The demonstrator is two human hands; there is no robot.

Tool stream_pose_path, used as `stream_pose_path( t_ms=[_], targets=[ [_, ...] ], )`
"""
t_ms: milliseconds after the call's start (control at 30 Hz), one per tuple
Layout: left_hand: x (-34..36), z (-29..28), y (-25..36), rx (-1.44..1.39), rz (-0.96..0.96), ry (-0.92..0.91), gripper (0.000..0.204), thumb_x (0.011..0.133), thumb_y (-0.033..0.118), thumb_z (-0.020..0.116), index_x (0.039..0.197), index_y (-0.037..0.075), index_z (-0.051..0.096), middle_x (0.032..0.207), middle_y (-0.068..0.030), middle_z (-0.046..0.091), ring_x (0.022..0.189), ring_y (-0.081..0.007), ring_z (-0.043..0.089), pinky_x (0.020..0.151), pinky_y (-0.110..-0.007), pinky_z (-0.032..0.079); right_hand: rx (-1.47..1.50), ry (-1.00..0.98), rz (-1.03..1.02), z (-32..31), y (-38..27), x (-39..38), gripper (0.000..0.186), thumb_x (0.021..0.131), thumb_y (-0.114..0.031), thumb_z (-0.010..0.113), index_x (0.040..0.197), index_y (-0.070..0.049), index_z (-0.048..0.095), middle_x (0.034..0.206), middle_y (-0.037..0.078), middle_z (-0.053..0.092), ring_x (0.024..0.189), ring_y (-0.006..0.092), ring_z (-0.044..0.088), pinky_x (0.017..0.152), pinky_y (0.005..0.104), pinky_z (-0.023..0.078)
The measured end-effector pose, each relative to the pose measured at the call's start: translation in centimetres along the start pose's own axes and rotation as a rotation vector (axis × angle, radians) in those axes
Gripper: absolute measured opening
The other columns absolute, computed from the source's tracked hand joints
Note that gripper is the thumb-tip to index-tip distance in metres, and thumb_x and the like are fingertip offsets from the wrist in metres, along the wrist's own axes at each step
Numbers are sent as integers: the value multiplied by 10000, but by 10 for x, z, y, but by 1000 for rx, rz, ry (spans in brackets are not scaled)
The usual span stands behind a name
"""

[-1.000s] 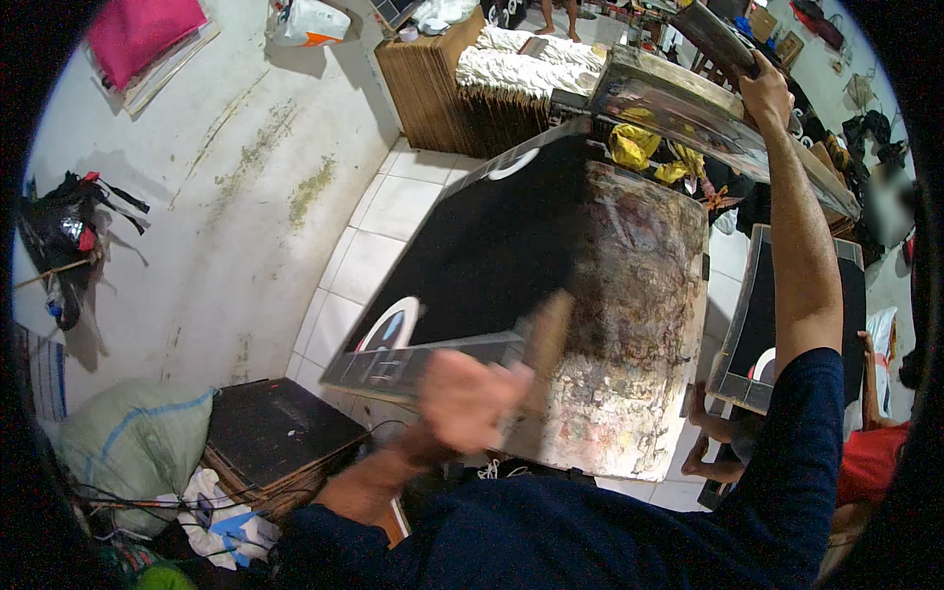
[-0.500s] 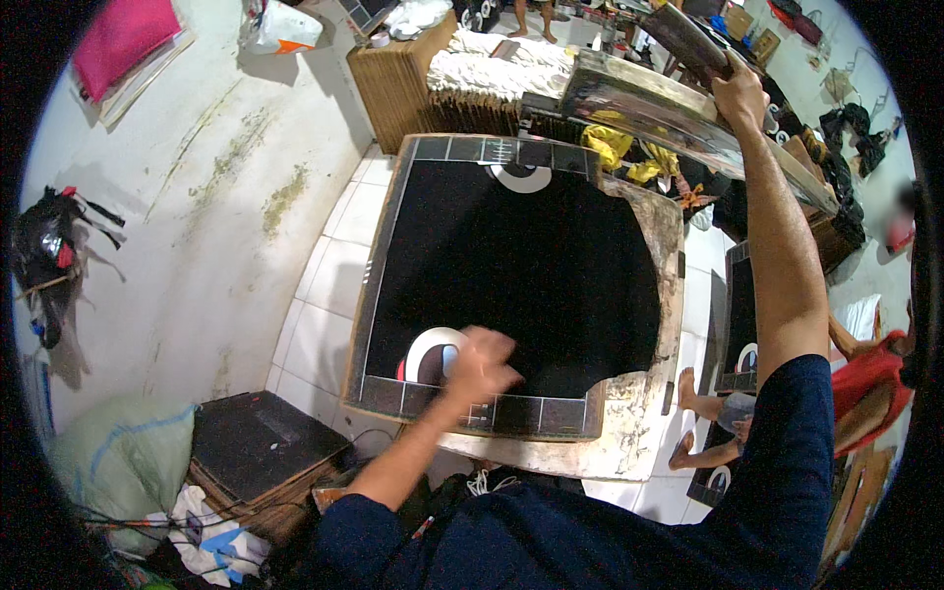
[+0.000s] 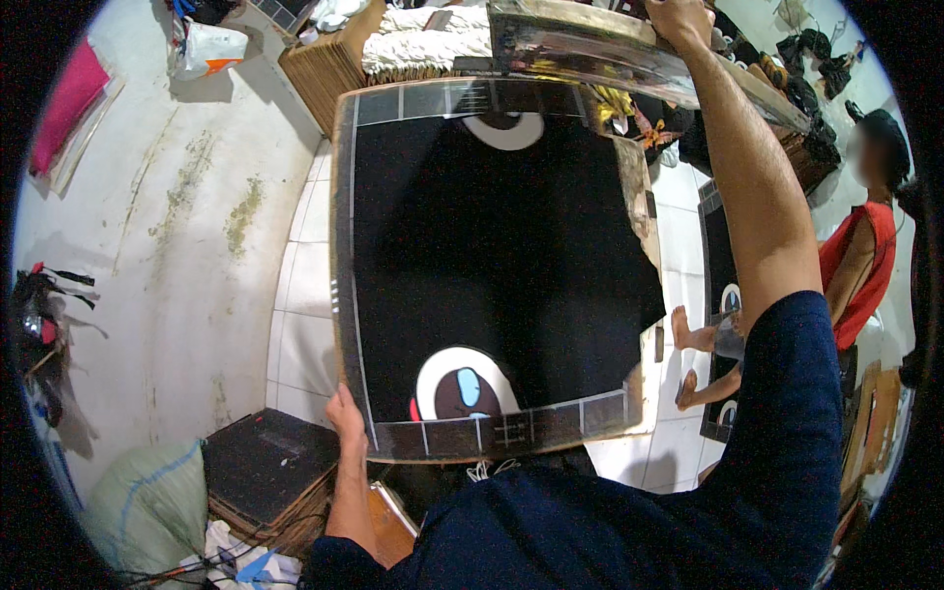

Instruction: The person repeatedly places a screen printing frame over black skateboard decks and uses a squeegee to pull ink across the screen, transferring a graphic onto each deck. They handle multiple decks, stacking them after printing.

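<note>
My left hand (image 3: 346,417) is closed on the left edge of a flat board (image 3: 343,246), near its lower left corner. On the board lies a black fabric piece (image 3: 492,256) with white-ringed eye prints at its top and bottom edges. The lower eye print (image 3: 467,385) has a dark centre and a light blue patch. Dark strips with white ruled lines border the fabric. At the top, my right hand (image 3: 680,22) is closed at the upper edge of a tilted, stained wooden frame (image 3: 590,61); its fingertips are partly cut off by the view's edge.
A pale, stained table (image 3: 644,388) shows beneath the board. Stacked boards with white cloth (image 3: 423,44) stand behind. At lower left are a dark board stack (image 3: 270,457) and a pale green sack (image 3: 147,492). A person in red (image 3: 865,265) is at the right, near another printed board (image 3: 723,295).
My left hand has moved from the lower eye print to the board's left edge and gripped it. The board looks lifted and nearer. My right hand stays at the frame as the view shifted.
</note>
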State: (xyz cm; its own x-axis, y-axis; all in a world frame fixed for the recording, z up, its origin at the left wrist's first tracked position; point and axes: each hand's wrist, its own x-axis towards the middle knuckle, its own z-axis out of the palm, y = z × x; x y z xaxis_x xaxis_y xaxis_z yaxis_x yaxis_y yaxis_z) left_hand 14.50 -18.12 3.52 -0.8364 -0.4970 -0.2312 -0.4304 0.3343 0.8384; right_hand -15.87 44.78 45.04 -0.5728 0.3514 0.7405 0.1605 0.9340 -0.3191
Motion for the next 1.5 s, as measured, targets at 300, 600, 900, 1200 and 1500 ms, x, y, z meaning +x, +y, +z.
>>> stream_pose_path(
  t_ms=[300, 600, 900, 1200, 1500],
  targets=[
    [-47, 83, -22, 19, -109, -193, 476, 1070, 339, 566, 771, -30, 602, 671, -15, 515, 674, -150, 433, 624, -385, 396, -72, -42, 43, -4, -6, -13, 507, 853, -193, 684, 1357, -256, 673, 1247, 150, 720, 1151, 340, 688, 1026, 431, 528],
    [-51, 41, -38, 65, -103, -137, 474, 1068, 341, 556, 903, -95, 636, 694, -87, 568, 680, -167, 460, 647, -397, 426, -153, -50, 62, 7, 12, -7, 547, 849, -231, 671, 1395, -224, 636, 1270, 191, 696, 1190, 356, 661, 1053, 449, 492],
    [-40, 50, 4, 12, -60, -386, 412, 806, 276, 895, 1040, -13, 719, 940, -81, 754, 846, -184, 691, 801, -351, 537, -158, -34, 31, -1, 4, 1, 490, 863, -251, 699, 1349, -199, 667, 1244, 142, 722, 1175, 313, 679, 1042, 435, 502],
    [-44, 54, 35, 413, 34, -229, 611, 760, 379, 898, 1175, -6, 669, 1055, -206, 749, 1002, -364, 717, 901, -460, 526, -89, -123, 109, -14, -6, 15, 474, 865, -310, 756, 1320, -196, 684, 1237, 130, 727, 1170, 308, 684, 1021, 435, 510],
    [-45, 58, 42, 501, 30, -149, 805, 740, 437, 904, 1340, 61, 522, 1215, -243, 687, 1157, -419, 643, 1002, -505, 462, -153, -67, 70, -7, 7, 38, 531, 861, -349, 762, 1368, -226, 664, 1325, 116, 694, 1236, 314, 649, 1044, 436, 503]
  ],
)
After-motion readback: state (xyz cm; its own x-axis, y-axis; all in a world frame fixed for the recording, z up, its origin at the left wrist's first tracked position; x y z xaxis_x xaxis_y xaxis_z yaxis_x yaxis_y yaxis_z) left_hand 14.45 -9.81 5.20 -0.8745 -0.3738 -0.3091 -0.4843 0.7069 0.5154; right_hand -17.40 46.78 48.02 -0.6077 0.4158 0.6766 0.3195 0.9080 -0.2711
